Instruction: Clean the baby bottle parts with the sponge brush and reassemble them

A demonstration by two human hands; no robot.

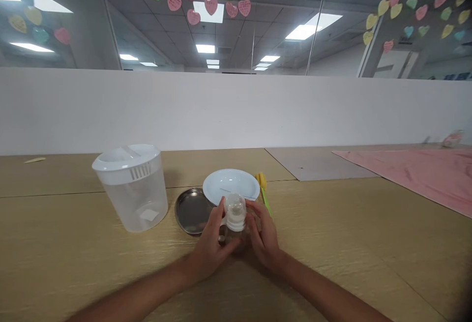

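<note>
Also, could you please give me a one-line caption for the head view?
Two bare hands around a clear bottle, before a white plate and metal dish.

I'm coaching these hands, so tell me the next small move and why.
I'd probably firm the grip of the left hand on the clear bottle: its domed cap is on, and the right hand is beside it.

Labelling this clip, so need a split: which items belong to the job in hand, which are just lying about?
In the job:
- clear-domed bottle, between left hand and right hand

Lying about, as far as I can judge:
- white dish
- metal dish
- yellow-headed tool
- lidded tub
- pink cloth
</note>
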